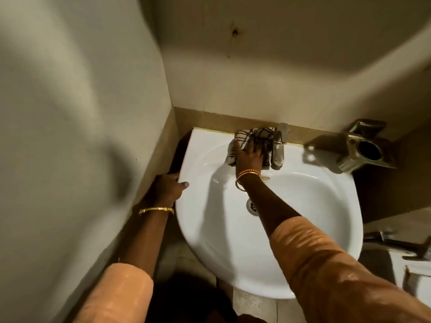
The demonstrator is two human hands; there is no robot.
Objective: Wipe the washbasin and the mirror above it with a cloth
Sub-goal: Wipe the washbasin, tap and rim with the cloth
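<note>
A white washbasin [303, 217] is fixed in the corner, with a metal drain [252, 206] in its bowl. My right hand [249, 155] presses a checked white-and-dark cloth [258, 136] onto the basin's back rim, just left of the metal tap [278, 149]. The fingers lie spread over the cloth. My left hand [168, 186] holds the basin's left edge, thumb on top of the rim and fingers hidden below it. No mirror is in view.
A metal holder [363, 148] is fixed to the wall at the right of the basin. Walls close in at the left and behind. Metal fittings [396, 245] and a white fixture sit at the lower right. Tiled floor shows below the basin.
</note>
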